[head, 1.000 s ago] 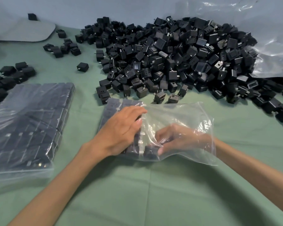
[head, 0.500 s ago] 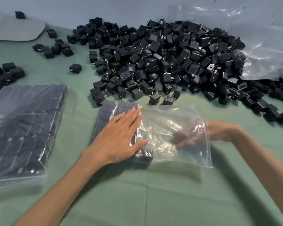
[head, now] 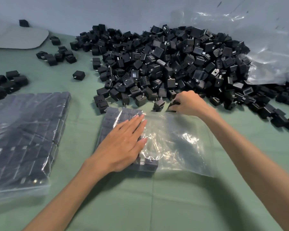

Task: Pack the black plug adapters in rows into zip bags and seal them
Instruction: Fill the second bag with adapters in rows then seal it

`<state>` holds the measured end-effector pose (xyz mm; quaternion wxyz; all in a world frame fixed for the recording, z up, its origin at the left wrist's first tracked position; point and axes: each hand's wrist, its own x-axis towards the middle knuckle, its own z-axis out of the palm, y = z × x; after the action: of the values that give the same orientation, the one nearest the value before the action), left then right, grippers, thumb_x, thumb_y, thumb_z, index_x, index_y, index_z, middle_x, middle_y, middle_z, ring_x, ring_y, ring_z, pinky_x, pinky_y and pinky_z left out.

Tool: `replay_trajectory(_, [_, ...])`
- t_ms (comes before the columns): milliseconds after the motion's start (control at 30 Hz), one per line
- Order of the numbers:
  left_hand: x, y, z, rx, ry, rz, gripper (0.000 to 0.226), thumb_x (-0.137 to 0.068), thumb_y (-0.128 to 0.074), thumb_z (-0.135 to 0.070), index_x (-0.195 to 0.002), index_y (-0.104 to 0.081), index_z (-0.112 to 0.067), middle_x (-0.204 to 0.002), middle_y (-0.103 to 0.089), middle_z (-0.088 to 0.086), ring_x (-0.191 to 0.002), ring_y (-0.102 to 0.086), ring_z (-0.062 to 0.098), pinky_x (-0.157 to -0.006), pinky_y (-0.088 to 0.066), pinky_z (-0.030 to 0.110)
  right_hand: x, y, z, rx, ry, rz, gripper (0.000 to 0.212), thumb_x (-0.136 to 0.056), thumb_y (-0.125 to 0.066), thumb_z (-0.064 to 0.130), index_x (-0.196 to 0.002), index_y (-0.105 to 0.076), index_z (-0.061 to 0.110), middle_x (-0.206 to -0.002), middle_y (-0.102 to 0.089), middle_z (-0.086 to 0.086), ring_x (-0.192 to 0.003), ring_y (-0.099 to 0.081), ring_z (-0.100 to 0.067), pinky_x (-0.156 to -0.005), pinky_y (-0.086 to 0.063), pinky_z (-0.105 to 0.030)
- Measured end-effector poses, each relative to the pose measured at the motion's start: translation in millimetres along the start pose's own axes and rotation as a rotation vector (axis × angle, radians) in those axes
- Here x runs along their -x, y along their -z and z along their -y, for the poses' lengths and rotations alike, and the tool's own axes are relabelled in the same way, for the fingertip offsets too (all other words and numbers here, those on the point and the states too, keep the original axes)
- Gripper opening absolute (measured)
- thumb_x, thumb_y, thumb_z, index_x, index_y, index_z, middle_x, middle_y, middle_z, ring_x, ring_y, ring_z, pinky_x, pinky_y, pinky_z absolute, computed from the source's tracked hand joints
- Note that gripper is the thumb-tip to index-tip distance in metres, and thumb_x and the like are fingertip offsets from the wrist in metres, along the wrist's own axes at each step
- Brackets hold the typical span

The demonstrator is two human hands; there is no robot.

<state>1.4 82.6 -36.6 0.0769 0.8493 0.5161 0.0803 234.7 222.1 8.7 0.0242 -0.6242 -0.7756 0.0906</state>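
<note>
Got left hand (head: pixel 122 144) flat on bag (head: pixel 182 147), right hand (head: pixel 188 102) pinching an adapter (head: pixel 173 105); rows (head: pixel 113 117) prob tip if I lift.

The left forearm (head: pixel 70 185) and the right forearm (head: pixel 250 152) are bare from wrist to the edge of view, the left hand (head: pixel 122 145) has slim fingers with pale, glossy, perhaps unpainted nails, and the right hand (head: pixel 188 103) shows no nails clearly.

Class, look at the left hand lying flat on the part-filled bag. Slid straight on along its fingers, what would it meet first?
The left hand would probably meet the loose adapter just past the far edge of the bag, at the foot of the pile; depth is unclear.
</note>
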Motion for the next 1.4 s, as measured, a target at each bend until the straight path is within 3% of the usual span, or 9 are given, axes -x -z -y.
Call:
replay_trajectory(167, [-1.1,1.5,0.6,0.037,-0.005,-0.004,0.065,-0.087,0.012,-0.056,-0.145,0.017,-0.027,-0.157,0.021,-0.012,-0.139,0.027,-0.006,-0.113,0.018,0.018,42.3,13.6,-66.6,-0.589,-0.168,-0.286,0.023,-0.075,-0.076,0.023,-0.073,-0.056,0.012,-0.066,-0.061,-0.001,-0.058,-0.052,-0.012,-0.055,-0.038,-0.028])
replay_trajectory(400, [-1.5,0.6,1.1,0.023,-0.005,-0.002,0.066,-0.086,0.014,-0.054,-0.145,0.017,-0.026,-0.158,0.020,-0.010,-0.141,0.023,-0.003,-0.117,0.011,0.023,117.2,1.7,-94.1,-0.874,0.058,0.391,0.021,-0.075,-0.079,0.019,-0.095,-0.074,0.022,-0.085,-0.072,0.002,-0.075,-0.064,-0.011,-0.065,-0.050,-0.016])
replay_trajectory(600, [-1.6,1.8,-0.1,0.026,-0.006,0.000,0.069,-0.086,0.013,-0.055,-0.148,0.015,-0.025,-0.158,0.019,-0.010,-0.141,0.023,-0.003,-0.114,0.015,0.020,118.4,-19.7,-50.1,-1.161,0.144,0.443,0.039,-0.078,-0.072,0.025,-0.115,-0.066,0.015,-0.100,-0.072,-0.001,-0.095,-0.067,-0.015,-0.083,-0.053,-0.026])
replay_trajectory(700, [-1.7,2.4,0.1,0.036,-0.006,-0.005,0.071,-0.087,0.011,-0.055,-0.152,0.010,-0.024,-0.159,0.018,-0.011,-0.140,0.023,-0.005,-0.110,0.019,0.016,108.9,-16.8,-29.4,-1.042,0.211,0.469,0.050,-0.078,-0.072,0.049,-0.121,-0.061,0.026,-0.099,-0.069,0.011,-0.095,-0.063,-0.008,-0.088,-0.052,-0.026])
replay_trajectory(833, [-1.8,2.7,-0.3,0.032,-0.002,-0.001,0.072,-0.087,0.011,-0.054,-0.152,0.010,-0.024,-0.159,0.018,-0.011,-0.140,0.023,-0.005,-0.112,0.016,0.018,96.5,-21.2,4.2,-0.730,0.369,0.441,0.044,-0.088,-0.065,0.016,-0.130,-0.054,0.027,-0.112,-0.065,0.010,-0.108,-0.060,-0.003,-0.099,-0.048,-0.027])
replay_trajectory(1033, [-1.7,3.6,-1.1,0.032,0.000,-0.001,0.072,-0.087,0.012,-0.053,-0.152,0.009,-0.024,-0.158,0.019,-0.012,-0.141,0.022,-0.004,-0.114,0.014,0.019,96.3,-29.0,20.6,-0.641,0.414,0.493,0.035,-0.091,-0.063,0.013,-0.126,-0.061,0.011,-0.111,-0.060,-0.003,-0.101,-0.061,-0.011,-0.093,-0.049,-0.023])
replay_trajectory(1200, [-1.6,2.2,-0.2,0.029,0.002,-0.003,0.072,-0.087,0.011,-0.055,-0.152,0.007,-0.024,-0.159,0.016,-0.011,-0.143,0.018,-0.003,-0.116,0.012,0.021,96.4,-33.5,25.4,-0.379,0.500,0.375,0.037,-0.091,-0.059,0.027,-0.128,-0.060,0.022,-0.097,-0.048,0.024,-0.103,-0.045,0.000,-0.093,-0.037,-0.011])
replay_trajectory(1300, [-1.9,0.5,0.7,0.037,0.006,0.001,0.071,-0.088,0.010,-0.056,-0.152,0.007,-0.025,-0.160,0.015,-0.011,-0.144,0.016,-0.001,-0.118,0.008,0.024,99.3,-26.3,32.2,-0.442,0.500,0.305,0.032,-0.086,-0.066,0.023,-0.118,-0.067,0.024,-0.092,-0.052,0.021,-0.093,-0.049,0.003,-0.096,-0.044,-0.029])
replay_trajectory(1400, [-2.5,-0.6,1.6,0.028,0.007,0.003,0.071,-0.087,0.010,-0.055,-0.152,0.007,-0.026,-0.160,0.014,-0.011,-0.144,0.016,-0.001,-0.118,0.007,0.025,113.8,-23.6,40.9,-1.029,0.575,0.542,0.031,-0.090,-0.059,0.000,-0.112,-0.069,0.018,-0.106,-0.064,0.010,-0.097,-0.063,0.002,-0.092,-0.053,-0.040])
